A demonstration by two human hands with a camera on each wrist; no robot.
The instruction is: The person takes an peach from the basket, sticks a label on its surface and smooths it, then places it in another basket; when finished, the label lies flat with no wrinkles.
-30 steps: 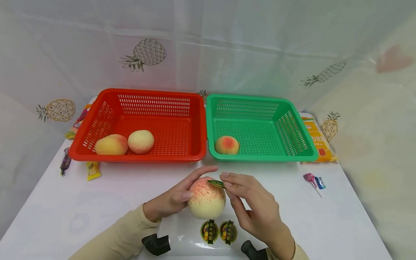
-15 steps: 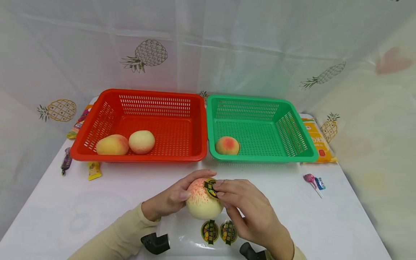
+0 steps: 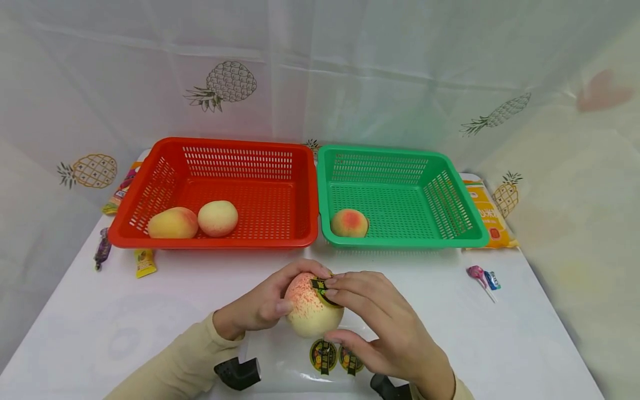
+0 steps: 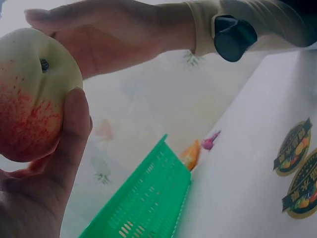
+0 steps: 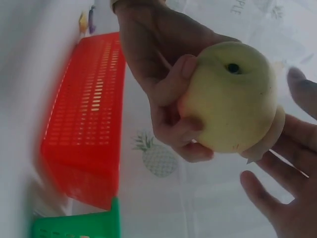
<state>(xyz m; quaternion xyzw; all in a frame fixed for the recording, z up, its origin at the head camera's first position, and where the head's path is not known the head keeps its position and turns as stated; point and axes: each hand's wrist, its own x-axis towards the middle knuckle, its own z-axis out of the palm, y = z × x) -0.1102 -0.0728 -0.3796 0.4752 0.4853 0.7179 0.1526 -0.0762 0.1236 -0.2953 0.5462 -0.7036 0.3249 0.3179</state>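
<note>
My left hand (image 3: 265, 303) grips a large cream peach (image 3: 307, 319) with a red-speckled top, its thumb on the near side and fingers round the far side. A round black and gold sticker (image 3: 318, 289) lies on the peach's upper right. Fairly straight fingers of my right hand (image 3: 392, 328) rest on that sticker, while the thumb stands apart from the fruit. In the right wrist view, part of the sticker's pale edge (image 5: 267, 141) lifts off the peach's side. Below the peach is a glossy sheet (image 3: 285, 364) with two more such stickers (image 3: 323, 356).
Behind the hands stand a red basket (image 3: 215, 243) with two fruits (image 3: 217, 218) and a green basket (image 3: 410, 243) with one peach (image 3: 349, 224). Wrapped sweets (image 3: 145, 263) lie at left, a lollipop (image 3: 477, 273) at right. A yellow packet (image 3: 492, 216) sits beside the green basket.
The sticker, first held edge-on by my right fingertips, has come down flat against the peach. My right thumb has moved away from the fingers, which now lie over the sticker.
</note>
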